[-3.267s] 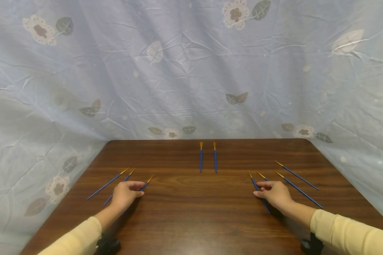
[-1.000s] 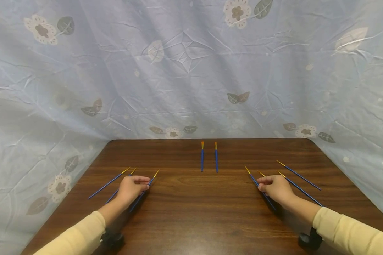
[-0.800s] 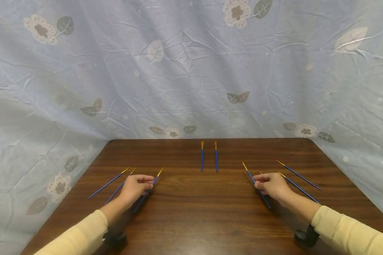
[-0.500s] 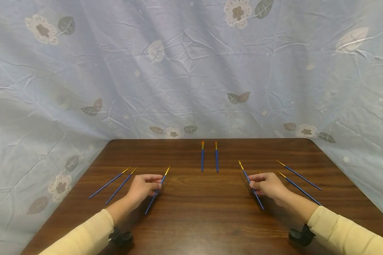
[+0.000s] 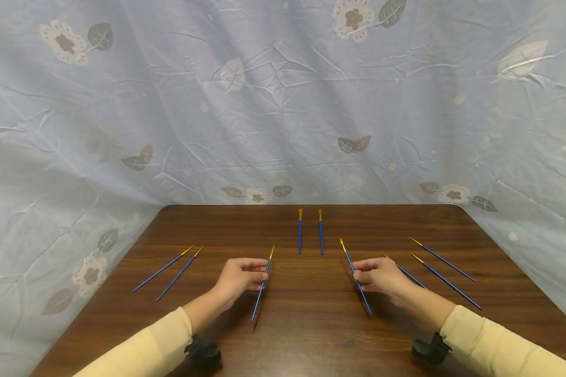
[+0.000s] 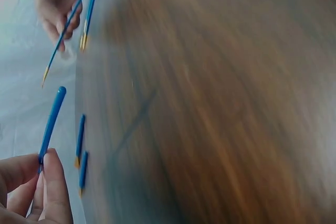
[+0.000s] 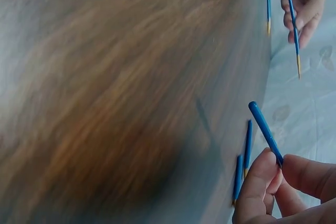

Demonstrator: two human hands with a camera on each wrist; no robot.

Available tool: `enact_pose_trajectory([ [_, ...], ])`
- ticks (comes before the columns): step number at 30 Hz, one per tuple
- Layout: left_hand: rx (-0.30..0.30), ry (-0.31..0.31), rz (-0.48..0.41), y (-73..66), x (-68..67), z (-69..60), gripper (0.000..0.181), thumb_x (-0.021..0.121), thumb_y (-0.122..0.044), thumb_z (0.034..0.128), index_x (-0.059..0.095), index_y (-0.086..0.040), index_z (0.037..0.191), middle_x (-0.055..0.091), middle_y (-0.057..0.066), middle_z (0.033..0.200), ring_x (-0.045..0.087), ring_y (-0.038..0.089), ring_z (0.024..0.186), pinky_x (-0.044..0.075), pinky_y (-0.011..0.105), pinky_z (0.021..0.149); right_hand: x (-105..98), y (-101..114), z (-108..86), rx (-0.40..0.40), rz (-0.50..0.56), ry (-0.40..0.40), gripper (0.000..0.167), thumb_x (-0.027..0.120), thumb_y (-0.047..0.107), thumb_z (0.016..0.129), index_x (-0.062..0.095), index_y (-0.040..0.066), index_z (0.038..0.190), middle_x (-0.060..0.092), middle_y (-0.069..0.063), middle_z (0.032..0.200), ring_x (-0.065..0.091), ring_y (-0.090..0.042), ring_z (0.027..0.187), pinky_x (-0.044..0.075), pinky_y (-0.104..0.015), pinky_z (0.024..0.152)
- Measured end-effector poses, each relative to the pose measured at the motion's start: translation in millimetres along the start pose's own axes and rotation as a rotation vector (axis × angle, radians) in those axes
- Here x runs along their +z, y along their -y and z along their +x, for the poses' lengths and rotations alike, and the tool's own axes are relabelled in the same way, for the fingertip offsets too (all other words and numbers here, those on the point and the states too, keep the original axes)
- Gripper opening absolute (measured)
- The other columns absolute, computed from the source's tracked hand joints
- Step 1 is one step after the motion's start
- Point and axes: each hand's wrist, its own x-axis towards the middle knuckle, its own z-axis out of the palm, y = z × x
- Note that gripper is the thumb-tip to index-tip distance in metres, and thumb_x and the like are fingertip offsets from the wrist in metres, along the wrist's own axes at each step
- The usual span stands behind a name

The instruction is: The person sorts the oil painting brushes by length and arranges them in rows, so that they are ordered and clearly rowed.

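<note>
My left hand (image 5: 240, 276) pinches a thin blue paintbrush (image 5: 258, 301) between thumb and fingers, its yellow tip pointing toward the back of the table. In the left wrist view, the rounded blue handle end (image 6: 52, 119) sticks out from the fingertips. Mirroring it, my right hand (image 5: 379, 275) pinches a second blue paintbrush (image 5: 348, 259), tip leaning inward. Its handle end (image 7: 266, 129) shows in the right wrist view. Both brushes are off the tabletop, with shadows below, and stand apart on either side of the middle.
Two wider brushes (image 5: 300, 235) lie side by side at the back middle of the brown wooden table (image 5: 302, 335). Two thin brushes (image 5: 162, 268) lie slanted at left, three more (image 5: 445, 260) at right, one partly behind my right hand. A patterned curtain (image 5: 283, 131) hangs behind.
Both hands have taken up a brush from the inner side of each group and moved inward, left hand rightward and right hand leftward. The brushes in them stand closer together. The other brushes lie unmoved.
</note>
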Motion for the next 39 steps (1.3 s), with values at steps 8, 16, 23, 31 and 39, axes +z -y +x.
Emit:
enact_pose_trajectory([
  [8, -0.004, 0.062, -0.047, 0.3, 20.0, 0.5, 0.035, 0.068, 0.005, 0.0855, 0.061, 0.012, 0.119, 0.063, 0.027, 0.114, 0.068, 0.032, 0.093, 0.059, 0.034, 0.073, 15.4, 0.5, 1.6, 0.013, 0.086, 0.001, 0.036, 0.063, -0.001, 0.091, 0.055, -0.015, 0.123, 0.066, -0.018, 0.107, 0.064, -0.022, 0.092, 0.058, -0.033, 0.075],
  [16, -0.012, 0.087, -0.068, 3.6, 35.8, 1.7, 0.039, 0.069, 0.008, 0.0835, 0.060, 0.012, 0.121, 0.064, 0.026, 0.112, 0.068, 0.028, 0.090, 0.059, 0.035, 0.075, 32.5, 4.0, 1.0, 0.024, 0.106, 0.009, 0.034, 0.064, -0.003, 0.089, 0.056, -0.016, 0.120, 0.068, -0.017, 0.098, 0.067, -0.025, 0.089, 0.058, -0.035, 0.074],
  [23, 0.002, 0.098, -0.112, 6.3, 52.0, 1.8, 0.041, 0.067, 0.011, 0.0826, 0.058, 0.014, 0.123, 0.064, 0.027, 0.108, 0.069, 0.028, 0.088, 0.059, 0.036, 0.074, 45.1, 2.2, 3.4, 0.025, 0.118, 0.020, 0.031, 0.063, -0.005, 0.089, 0.056, -0.017, 0.117, 0.067, -0.018, 0.096, 0.067, -0.023, 0.085, 0.059, -0.035, 0.073],
  [31, -0.032, 0.067, -0.097, 9.1, 67.8, 2.6, 0.041, 0.068, 0.013, 0.0820, 0.058, 0.014, 0.122, 0.063, 0.023, 0.104, 0.068, 0.025, 0.084, 0.059, 0.034, 0.074, 58.2, 2.0, 3.1, 0.035, 0.102, -0.009, 0.027, 0.063, -0.007, 0.089, 0.058, -0.016, 0.114, 0.066, -0.018, 0.093, 0.066, -0.021, 0.081, 0.059, -0.034, 0.071],
  [39, -0.003, 0.020, -0.019, 14.4, 76.3, 7.7, 0.040, 0.071, 0.014, 0.0786, 0.061, 0.014, 0.117, 0.064, 0.019, 0.095, 0.068, 0.019, 0.077, 0.059, 0.032, 0.070, 66.0, 0.4, 2.7, 0.057, 0.076, -0.048, 0.025, 0.066, -0.010, 0.085, 0.060, -0.015, 0.109, 0.066, -0.017, 0.090, 0.066, -0.021, 0.077, 0.059, -0.034, 0.068],
])
